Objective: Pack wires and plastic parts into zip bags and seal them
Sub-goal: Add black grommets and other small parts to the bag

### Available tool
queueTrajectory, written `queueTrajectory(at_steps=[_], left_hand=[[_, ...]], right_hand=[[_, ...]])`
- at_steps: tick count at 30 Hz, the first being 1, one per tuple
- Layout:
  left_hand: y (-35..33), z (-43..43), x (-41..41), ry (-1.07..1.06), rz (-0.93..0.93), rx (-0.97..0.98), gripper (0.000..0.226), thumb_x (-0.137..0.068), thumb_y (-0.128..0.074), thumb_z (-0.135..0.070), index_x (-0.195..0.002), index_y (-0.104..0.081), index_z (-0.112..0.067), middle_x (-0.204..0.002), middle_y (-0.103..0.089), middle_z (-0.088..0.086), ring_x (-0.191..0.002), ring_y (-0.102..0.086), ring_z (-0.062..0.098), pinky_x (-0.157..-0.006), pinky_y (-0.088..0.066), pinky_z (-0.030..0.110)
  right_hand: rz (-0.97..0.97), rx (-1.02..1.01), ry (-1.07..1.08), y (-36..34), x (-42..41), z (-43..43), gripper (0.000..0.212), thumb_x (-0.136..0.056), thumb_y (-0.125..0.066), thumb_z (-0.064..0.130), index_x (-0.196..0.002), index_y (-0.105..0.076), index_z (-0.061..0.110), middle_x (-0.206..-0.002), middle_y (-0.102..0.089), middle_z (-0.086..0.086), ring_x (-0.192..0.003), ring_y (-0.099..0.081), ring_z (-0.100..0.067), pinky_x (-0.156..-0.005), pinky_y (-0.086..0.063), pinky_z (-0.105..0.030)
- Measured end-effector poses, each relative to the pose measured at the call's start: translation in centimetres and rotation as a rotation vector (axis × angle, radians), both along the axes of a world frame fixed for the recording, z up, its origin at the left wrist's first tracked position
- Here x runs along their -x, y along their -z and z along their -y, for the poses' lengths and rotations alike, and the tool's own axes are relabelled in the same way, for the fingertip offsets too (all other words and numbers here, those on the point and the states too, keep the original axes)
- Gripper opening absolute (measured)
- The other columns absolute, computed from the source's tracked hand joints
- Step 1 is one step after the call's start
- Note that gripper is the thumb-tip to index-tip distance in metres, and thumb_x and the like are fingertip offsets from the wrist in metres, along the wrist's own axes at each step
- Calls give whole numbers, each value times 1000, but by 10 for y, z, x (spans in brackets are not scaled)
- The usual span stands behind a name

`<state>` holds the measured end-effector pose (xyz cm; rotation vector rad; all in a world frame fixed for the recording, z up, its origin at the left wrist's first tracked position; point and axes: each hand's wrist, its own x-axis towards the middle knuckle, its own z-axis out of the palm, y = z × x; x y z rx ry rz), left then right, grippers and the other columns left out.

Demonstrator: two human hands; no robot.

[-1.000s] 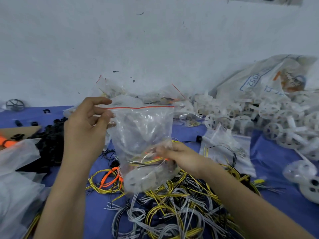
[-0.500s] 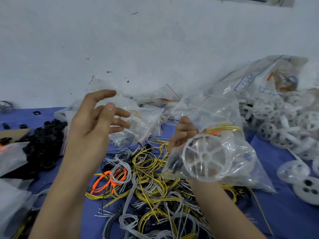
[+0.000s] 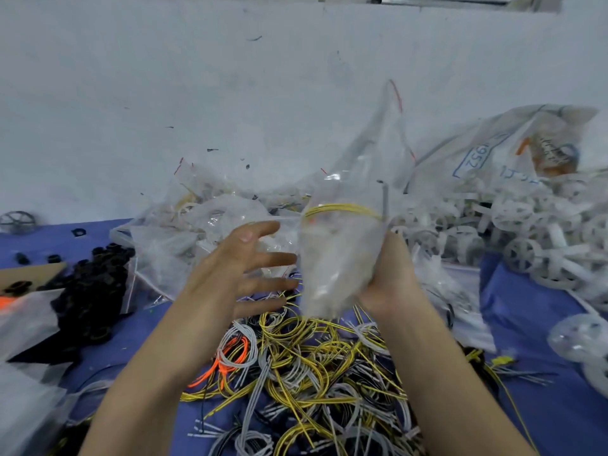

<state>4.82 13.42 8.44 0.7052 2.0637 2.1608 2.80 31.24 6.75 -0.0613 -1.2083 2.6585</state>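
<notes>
A clear zip bag (image 3: 342, 245) with a red seal line stands upright in mid-air, holding yellow wire and a blurred white plastic part. My right hand (image 3: 390, 274) grips its lower part from the right. My left hand (image 3: 237, 268) hovers just left of the bag with its fingers spread, the fingertips close to the plastic. Below both hands lies a pile of loose wires (image 3: 302, 366), yellow, grey, black and orange.
White plastic wheels (image 3: 533, 232) are heaped at the right beside a large printed sack (image 3: 513, 149). Filled zip bags (image 3: 197, 225) lie behind the hands. Black parts (image 3: 92, 291) and more bags sit at the left on the blue cloth (image 3: 533, 324).
My right hand has turned the bag upright, so its seal end now points up. My left hand has moved right and down toward the bag with its fingers spread.
</notes>
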Motion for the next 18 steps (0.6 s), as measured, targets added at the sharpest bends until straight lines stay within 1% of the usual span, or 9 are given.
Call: queueTrajectory(at_steps=[3,5,7,9,11,13,14,16,18], left_hand=[[-4,3,4,-43,60,-105,91,-31,-72,-81,-113,-56,-45,-101,-72,-17,-84,-71,8,-62,-57,20],[0,4,3,-141,-66,-96,70,-54,-73,-72,-116,-58,-43,-104,-71,-20,-92,-69,2,-71,-55,15],[1,3,0,-250,-155,-73,44,-74,-60,-50,-116,-62,-33,-103,-72,-16,-92,-69,2,-73,-56,17],[4,2,3,-339,-171,-49,34,-79,-52,-38,-106,-67,-24,-95,-74,-11,-84,-71,7,-72,-58,23],[5,-1,5,-400,-191,-19,23,-84,-53,-32,-95,-72,-23,-87,-75,-8,-79,-72,13,-70,-59,28],[9,-2,8,-432,-238,34,20,-90,-54,-23,-85,-73,-24,-81,-75,-9,-78,-70,8,-68,-56,25],[10,-4,7,-430,-262,55,22,-92,-54,-18,-82,-73,-24,-79,-74,-11,-75,-69,2,-63,-53,18],[8,-8,5,-405,-309,86,22,-91,-55,-15,-81,-72,-25,-78,-73,-16,-71,-64,-6,-57,-48,7],[6,-9,2,-389,-349,96,16,-85,-58,-25,-80,-73,-29,-76,-72,-19,-67,-62,-7,-57,-45,6]], right_hand=[[-43,-307,233,-14,0,-4,30,-93,-50,17,-65,-61,16,-62,-68,-3,-58,-65,-19,-56,-52,-25],[-137,-648,313,-17,-7,-1,38,-91,-52,14,-54,-60,16,-59,-68,7,-59,-64,-8,-61,-50,-19],[-158,-804,306,-13,-13,-3,43,-91,-53,14,-49,-62,18,-55,-64,22,-53,-59,8,-52,-43,-6],[-159,-828,199,-13,-18,-8,39,-92,-53,16,-56,-68,20,-60,-68,17,-58,-62,7,-54,-47,-8],[-148,-878,106,-12,-17,-17,29,-91,-54,14,-67,-70,15,-69,-72,8,-68,-67,-1,-68,-53,-22],[-140,-971,43,-13,-20,-26,12,-88,-59,11,-84,-69,17,-83,-73,4,-82,-68,-7,-77,-52,-28],[-129,-974,26,-14,-22,-30,13,-84,-65,14,-95,-67,20,-90,-73,3,-89,-68,-10,-80,-51,-29],[-108,-867,38,-18,-27,-36,39,-71,-72,26,-109,-61,26,-95,-70,2,-96,-67,-16,-86,-51,-35],[-151,-931,230,-26,-35,-35,50,-66,-73,35,-114,-58,35,-107,-65,7,-107,-60,-9,-92,-46,-29]])
